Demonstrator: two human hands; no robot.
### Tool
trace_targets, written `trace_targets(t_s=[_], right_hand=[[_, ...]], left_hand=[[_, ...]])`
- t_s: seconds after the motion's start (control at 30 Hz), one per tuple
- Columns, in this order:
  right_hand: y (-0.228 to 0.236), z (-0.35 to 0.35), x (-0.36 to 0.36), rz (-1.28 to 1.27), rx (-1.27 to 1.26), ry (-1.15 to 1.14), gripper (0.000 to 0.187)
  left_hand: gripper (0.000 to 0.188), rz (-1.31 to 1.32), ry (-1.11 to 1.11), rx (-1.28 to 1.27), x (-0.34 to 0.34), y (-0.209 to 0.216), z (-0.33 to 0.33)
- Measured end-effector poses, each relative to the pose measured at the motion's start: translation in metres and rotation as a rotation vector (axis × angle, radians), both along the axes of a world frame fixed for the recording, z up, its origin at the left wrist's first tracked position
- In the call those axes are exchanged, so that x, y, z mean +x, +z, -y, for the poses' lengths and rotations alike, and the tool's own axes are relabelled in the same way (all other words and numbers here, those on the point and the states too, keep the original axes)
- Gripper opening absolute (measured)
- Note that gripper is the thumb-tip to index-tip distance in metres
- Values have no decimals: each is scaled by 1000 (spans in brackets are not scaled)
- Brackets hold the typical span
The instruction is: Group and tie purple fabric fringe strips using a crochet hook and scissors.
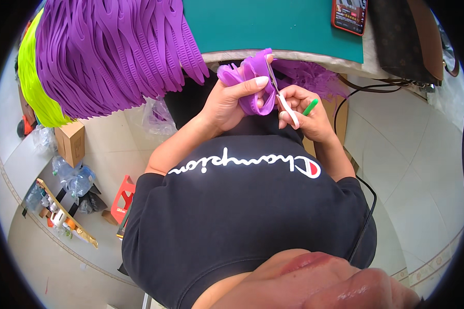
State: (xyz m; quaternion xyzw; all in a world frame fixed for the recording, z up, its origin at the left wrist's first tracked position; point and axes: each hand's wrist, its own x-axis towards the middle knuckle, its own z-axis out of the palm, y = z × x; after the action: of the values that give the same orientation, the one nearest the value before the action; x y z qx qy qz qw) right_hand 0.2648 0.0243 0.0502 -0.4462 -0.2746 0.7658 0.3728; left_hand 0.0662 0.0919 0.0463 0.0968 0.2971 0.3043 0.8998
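Closest to me is the black sweatshirt (242, 216), filling the lower middle of the view, with both forearms reaching up out of it. Just past that, my left hand (227, 103) is curled around a bunch of purple rubbery strips (250, 77), thumb laid across the front, so the bundle sits held in front of the chest at the edge of the counter (273, 26). My right hand (307, 116) sits right beside it, fingers closed through the handles of a small pair of scissors (286, 105); the pale blades point up into the purple bunch, touching it. A short green piece (310, 107) sticks out near the right hand's knuckles; I cannot tell whether it belongs to the scissors.

Farther out, a large heap of purple toothed strips (113, 51) spreads over the upper left, with a yellow-green pile (33, 82) beside it. The counter's green top carries a phone (349, 15) near its far right corner, and a brown bag (407, 36) stands beyond that. Down on the tiled floor at left lie a cardboard box (71, 141) and some plastic bottles (75, 177).
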Motion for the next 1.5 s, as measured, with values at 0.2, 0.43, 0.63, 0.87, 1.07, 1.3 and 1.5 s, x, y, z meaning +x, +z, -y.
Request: trace_targets(t_s=[0.2, 0.43, 0.63, 0.87, 1.07, 1.3, 1.5], right_hand=[[5, -5, 2, 16, -17, -38, 35], [26, -29, 22, 473, 318, -196, 31], [32, -92, 17, 1275, 877, -68, 33], [24, -102, 17, 1174, 894, -34, 34], [16, -89, 66, 1655, 678, -400, 40], [18, -83, 70, 1729, 586, -248, 46], [10, -85, 72, 1835, 591, -202, 50]], left_hand=[[51, -14, -30, 27, 0, 1, 1], [32, -54, -30, 79, -12, -1, 2], [15, -258, -15, 321, -18, 10, 2], [15, -359, -41, 409, -40, 14, 5], [16, -319, -11, 379, -39, 15, 1], [15, -331, -36, 397, -32, 17, 2], [16, -336, -60, 394, -32, 16, 5]])
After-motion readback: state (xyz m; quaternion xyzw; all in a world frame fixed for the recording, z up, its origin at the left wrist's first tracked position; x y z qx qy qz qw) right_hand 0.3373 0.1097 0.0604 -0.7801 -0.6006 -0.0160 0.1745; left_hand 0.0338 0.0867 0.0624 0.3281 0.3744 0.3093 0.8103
